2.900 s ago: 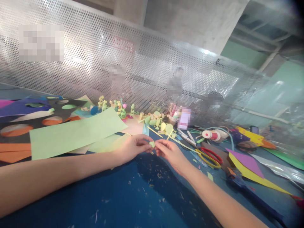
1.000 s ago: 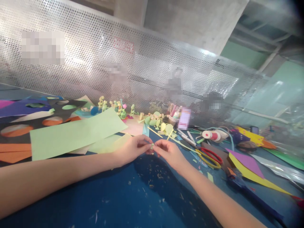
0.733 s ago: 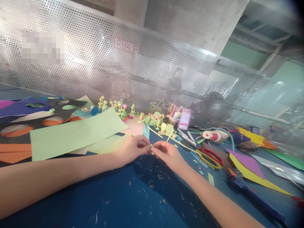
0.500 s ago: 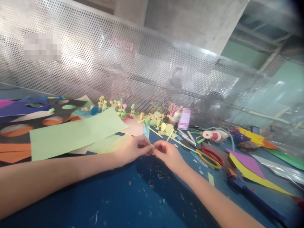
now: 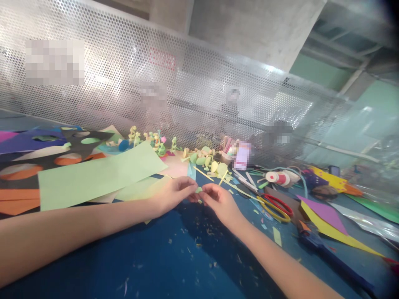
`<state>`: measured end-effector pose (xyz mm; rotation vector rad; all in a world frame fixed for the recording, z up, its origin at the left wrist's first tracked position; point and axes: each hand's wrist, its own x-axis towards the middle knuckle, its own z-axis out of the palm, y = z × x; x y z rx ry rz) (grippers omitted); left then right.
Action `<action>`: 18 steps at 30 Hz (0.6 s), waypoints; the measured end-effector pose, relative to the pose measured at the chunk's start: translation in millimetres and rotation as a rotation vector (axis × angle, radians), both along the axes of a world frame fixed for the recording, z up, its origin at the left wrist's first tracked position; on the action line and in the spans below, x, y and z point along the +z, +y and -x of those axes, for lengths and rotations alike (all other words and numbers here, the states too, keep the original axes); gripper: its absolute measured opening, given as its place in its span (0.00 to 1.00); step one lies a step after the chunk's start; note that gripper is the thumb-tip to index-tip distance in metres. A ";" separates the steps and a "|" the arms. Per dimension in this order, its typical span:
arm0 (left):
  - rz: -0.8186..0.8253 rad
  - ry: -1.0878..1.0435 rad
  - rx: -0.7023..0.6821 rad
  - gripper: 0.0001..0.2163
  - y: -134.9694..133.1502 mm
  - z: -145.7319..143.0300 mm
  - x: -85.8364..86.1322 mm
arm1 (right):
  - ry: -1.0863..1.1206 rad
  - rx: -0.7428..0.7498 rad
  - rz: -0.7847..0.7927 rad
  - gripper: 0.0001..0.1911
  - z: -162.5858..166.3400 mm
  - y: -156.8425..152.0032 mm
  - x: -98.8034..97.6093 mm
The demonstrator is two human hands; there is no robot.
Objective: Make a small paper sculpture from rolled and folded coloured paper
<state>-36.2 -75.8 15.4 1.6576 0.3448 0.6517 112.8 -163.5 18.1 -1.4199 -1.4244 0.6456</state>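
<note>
Over the blue table (image 5: 162,257), my left hand (image 5: 176,194) and my right hand (image 5: 218,200) meet fingertip to fingertip. Between them they pinch a small light-green paper piece (image 5: 198,189); most of it is hidden by the fingers, so its shape is hard to make out. Beside my left forearm lies a large pale-green sheet of paper (image 5: 99,176). Just beyond the hands are thin yellow paper strips (image 5: 223,177) and a pile of small green and yellow paper pieces (image 5: 215,166).
Scissors (image 5: 276,207) with red and yellow handles lie on the right, near a dark blue glue gun (image 5: 330,253). A red-and-white bottle (image 5: 280,177) lies behind them. Small paper figures (image 5: 156,141) stand at the back before a perforated metal screen (image 5: 118,70).
The fingertips have parted slightly, and more of the green paper piece shows between them. My left hand has tilted a little; the things on the table stay put.
</note>
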 end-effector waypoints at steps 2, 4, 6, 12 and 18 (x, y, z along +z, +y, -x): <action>-0.034 -0.003 -0.003 0.11 2.6 -0.3 -3.3 | 0.034 -0.002 -0.028 0.09 -0.7 1.3 -2.7; -0.063 -0.005 0.019 0.12 5.1 -0.3 -6.9 | 0.085 -0.013 -0.048 0.09 -0.9 2.5 -5.4; -0.068 -0.012 0.041 0.11 6.5 0.0 -8.9 | 0.133 -0.023 -0.056 0.09 -0.8 3.2 -7.5; -0.068 -0.049 0.023 0.09 5.7 -0.1 -7.0 | 0.146 -0.091 -0.062 0.10 0.9 1.3 -7.4; -0.142 -0.029 0.101 0.09 8.0 -2.3 -9.3 | 0.089 -0.084 -0.072 0.08 2.4 1.4 -9.5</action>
